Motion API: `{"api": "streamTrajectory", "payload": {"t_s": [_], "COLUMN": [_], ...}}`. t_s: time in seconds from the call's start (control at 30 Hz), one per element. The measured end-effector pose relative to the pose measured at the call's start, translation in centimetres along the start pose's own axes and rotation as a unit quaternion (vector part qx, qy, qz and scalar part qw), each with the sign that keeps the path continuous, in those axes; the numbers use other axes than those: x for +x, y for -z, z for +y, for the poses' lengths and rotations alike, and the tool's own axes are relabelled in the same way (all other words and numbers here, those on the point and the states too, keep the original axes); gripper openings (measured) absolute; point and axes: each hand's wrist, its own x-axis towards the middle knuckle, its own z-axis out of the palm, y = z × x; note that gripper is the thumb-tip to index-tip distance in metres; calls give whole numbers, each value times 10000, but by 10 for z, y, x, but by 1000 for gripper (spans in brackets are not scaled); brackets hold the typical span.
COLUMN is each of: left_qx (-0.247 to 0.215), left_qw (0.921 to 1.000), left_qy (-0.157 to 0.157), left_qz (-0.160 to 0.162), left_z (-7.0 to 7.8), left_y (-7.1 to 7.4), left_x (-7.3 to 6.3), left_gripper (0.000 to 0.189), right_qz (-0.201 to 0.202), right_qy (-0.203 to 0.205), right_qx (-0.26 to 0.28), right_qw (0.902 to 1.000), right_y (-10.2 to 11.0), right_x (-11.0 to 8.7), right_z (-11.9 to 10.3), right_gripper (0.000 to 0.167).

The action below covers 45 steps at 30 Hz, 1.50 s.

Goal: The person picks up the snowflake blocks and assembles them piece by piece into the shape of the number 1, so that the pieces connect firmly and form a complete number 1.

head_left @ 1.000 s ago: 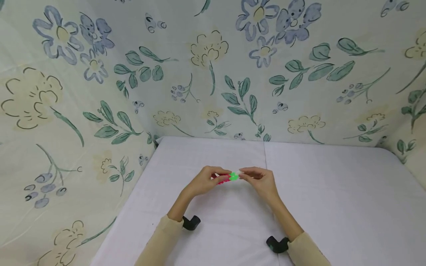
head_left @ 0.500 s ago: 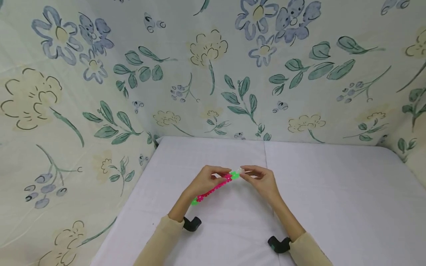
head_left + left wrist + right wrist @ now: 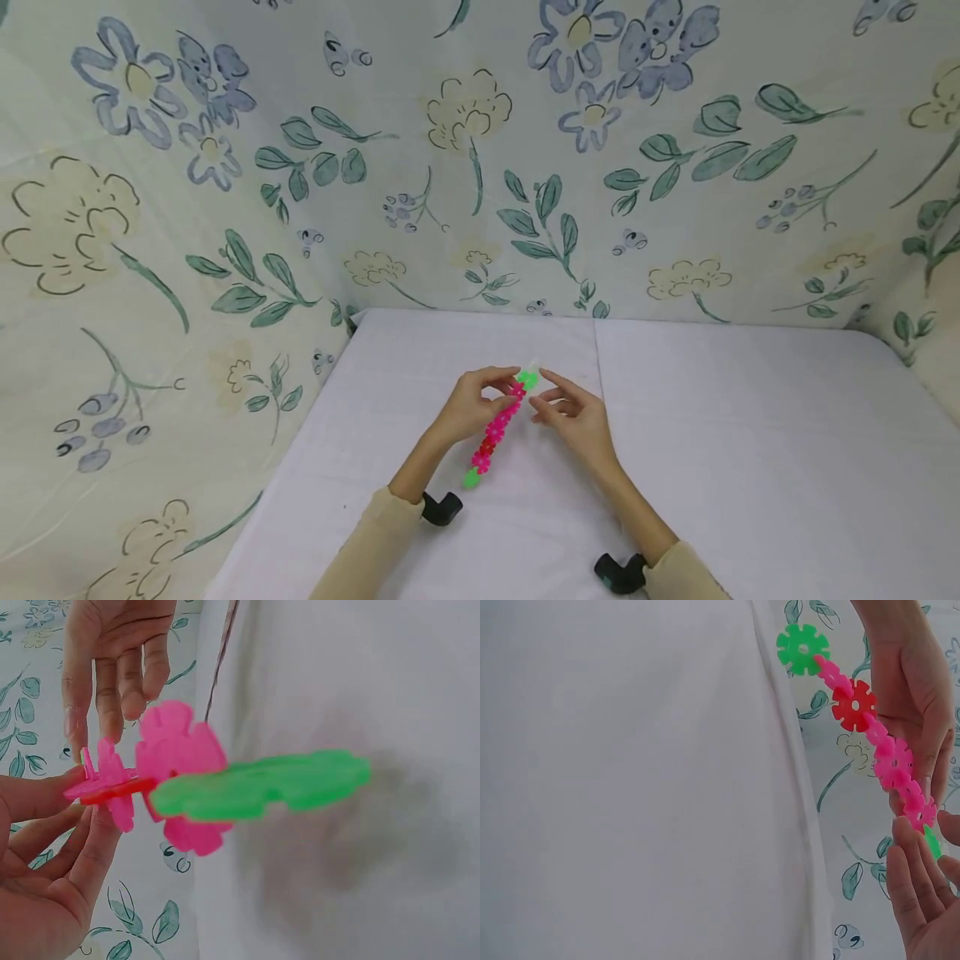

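A chain of notched snowflake building discs (image 3: 495,431) slants up and away in the head view, mostly pink with a red disc (image 3: 854,706) among them. Green discs show near both ends: one (image 3: 472,478) points toward the person, the other (image 3: 528,380) lies at the far end, with a clear whitish disc (image 3: 535,365) beyond it. My left hand (image 3: 471,407) pinches the chain near its far end between thumb and fingers. Close beside that end, my right hand (image 3: 576,423) has its fingers spread apart, fairly straight, the index fingertip right by the whitish disc.
A white cloth covers the table (image 3: 750,450). Behind and at the left hangs a floral curtain (image 3: 420,192). Each wrist carries a black camera mount, the left one (image 3: 442,508) and the right one (image 3: 621,573) close over the cloth.
The chain has swung from lying along the left forearm to pointing down toward the person, now showing its whole length. My right fingers have loosened from the whitish disc and spread.
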Motion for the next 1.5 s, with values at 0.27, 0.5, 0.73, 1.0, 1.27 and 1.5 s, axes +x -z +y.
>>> {"api": "streamTrajectory", "payload": {"t_s": [0.27, 0.5, 0.73, 1.0, 1.27, 1.5], "left_qx": [-140, -687, -916, -1168, -977, -756], "left_qw": [9997, 9970, 9916, 9883, 9894, 9905], "left_qy": [-191, -56, 7, 167, 22, 168], "left_qz": [94, -363, -912, -971, -1075, -1135], "left_z": [4, -3, -9, -16, -22, -26], "left_y": [-6, -4, 2, 2, -4, -2], "left_x": [0, -1, 0, 1, 6, 11], "left_gripper": [47, 54, 64, 63, 60, 54], "right_qz": [-673, -935, -1074, -1304, -1342, -1398], "right_qy": [8, -105, -269, -571, -593, -683], "right_qx": [34, 294, 157, 146, -309, -422], "right_qw": [9977, 9951, 9937, 9897, 9887, 9869], "right_y": [-1, 3, 9, 17, 25, 26], "right_x": [-2, -2, 1, 2, 4, 7], "right_z": [0, 0, 5, 8, 10, 12], "right_gripper": [68, 72, 71, 68, 65, 67]}}
